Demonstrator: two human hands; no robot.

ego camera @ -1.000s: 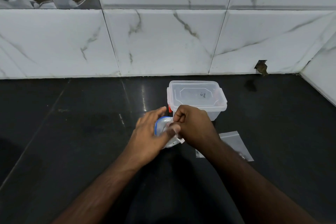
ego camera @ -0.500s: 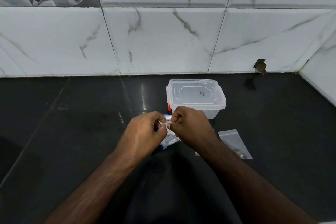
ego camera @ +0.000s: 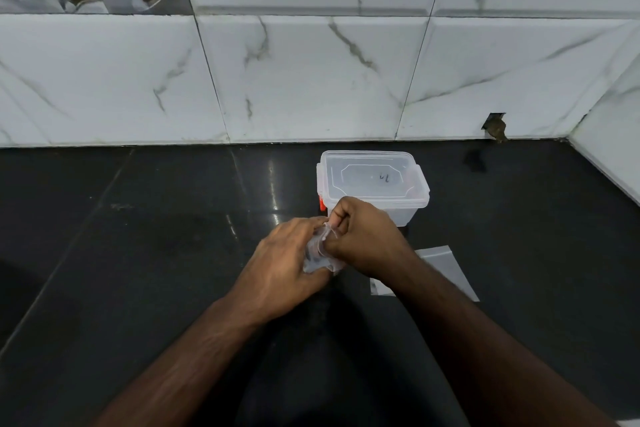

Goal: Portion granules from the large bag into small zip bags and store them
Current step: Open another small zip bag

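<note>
hands: left [ego camera: 282, 267] & right [ego camera: 363, 239] fingers pinch clear bag [ego camera: 320, 253], mostly hidden; contents unclear.

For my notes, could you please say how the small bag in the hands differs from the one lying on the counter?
The small clear plastic bag in the hands is crumpled and pinched by the left hand and right hand; the clear flat plastic bag on the black counter lies smooth and untouched, partly behind the right forearm. Both are transparent.

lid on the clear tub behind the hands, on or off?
On. The lid sits flat over the clear tub, its rim overlapping all round. Whether the side clips are latched cannot be told.
</note>
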